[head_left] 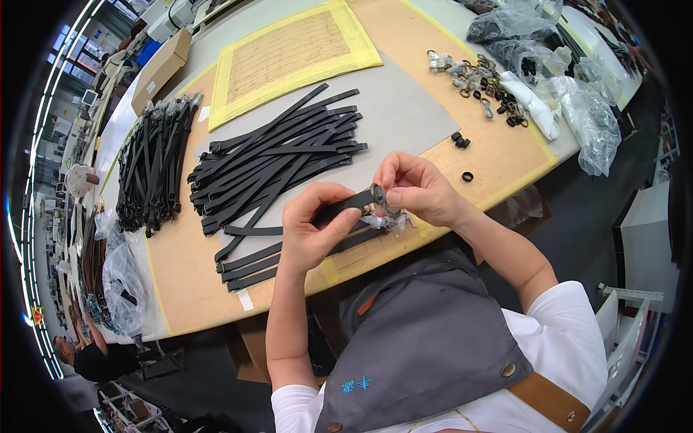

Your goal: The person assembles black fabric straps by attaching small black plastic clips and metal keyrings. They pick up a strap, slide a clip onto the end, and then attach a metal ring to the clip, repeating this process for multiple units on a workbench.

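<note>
Close in front of me, my left hand (316,216) is closed around a black strap (348,206), thumb along its near side. At the strap's right end is a metal buckle (378,193), partly covered by fingers and clear plastic wrap (390,219). My right hand (420,190) pinches at this buckle end with thumb and fingers; exactly what lies between the fingertips is hidden. Beyond my left hand spreads a loose pile of black straps (278,155). Several more straps (249,268) lie side by side near the table's front edge.
A bundle of black straps (155,162) with wrapped ends lies at left. Yellow-taped board (289,54) lies at the back. Small rings and buckles (491,90), plus plastic bags (588,119), are at right. A single black ring (467,176) sits nearer. Another person (101,357) is far left.
</note>
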A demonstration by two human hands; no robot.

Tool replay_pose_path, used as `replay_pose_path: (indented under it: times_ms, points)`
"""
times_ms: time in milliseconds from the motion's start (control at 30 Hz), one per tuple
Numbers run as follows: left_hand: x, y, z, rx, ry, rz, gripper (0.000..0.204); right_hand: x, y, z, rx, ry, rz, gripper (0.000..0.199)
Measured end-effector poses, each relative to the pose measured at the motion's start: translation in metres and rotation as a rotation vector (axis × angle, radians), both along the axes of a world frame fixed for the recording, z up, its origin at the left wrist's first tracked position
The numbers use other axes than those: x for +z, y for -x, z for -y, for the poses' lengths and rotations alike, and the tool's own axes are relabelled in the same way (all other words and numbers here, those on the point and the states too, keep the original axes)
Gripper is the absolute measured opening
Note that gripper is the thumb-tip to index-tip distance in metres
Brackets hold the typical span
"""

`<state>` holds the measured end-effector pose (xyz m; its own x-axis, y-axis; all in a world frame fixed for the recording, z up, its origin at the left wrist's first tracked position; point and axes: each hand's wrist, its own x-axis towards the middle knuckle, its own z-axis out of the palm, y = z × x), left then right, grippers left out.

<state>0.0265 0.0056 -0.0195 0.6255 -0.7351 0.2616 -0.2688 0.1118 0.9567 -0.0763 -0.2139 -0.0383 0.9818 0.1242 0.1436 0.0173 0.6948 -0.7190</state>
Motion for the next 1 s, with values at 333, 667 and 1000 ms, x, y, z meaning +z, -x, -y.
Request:
replay_pose_path:
  times_ms: [333,667,1000]
  points:
    - [0.007,0.02,0.007,0.069,0.006,-0.01,0.022,-0.012,0.004,-0.007,-0.02,0.096,-0.009,0.018]
    - [0.032,0.039,0.008,0.092,-0.184,0.426,0.021,0.024,0.01,0.005,0.241,0.331,-0.231,0.02]
    - [0.031,0.034,0.011,0.111,-0.274,0.418,0.027,0.03,0.014,0.0,0.186,0.472,-0.325,0.021]
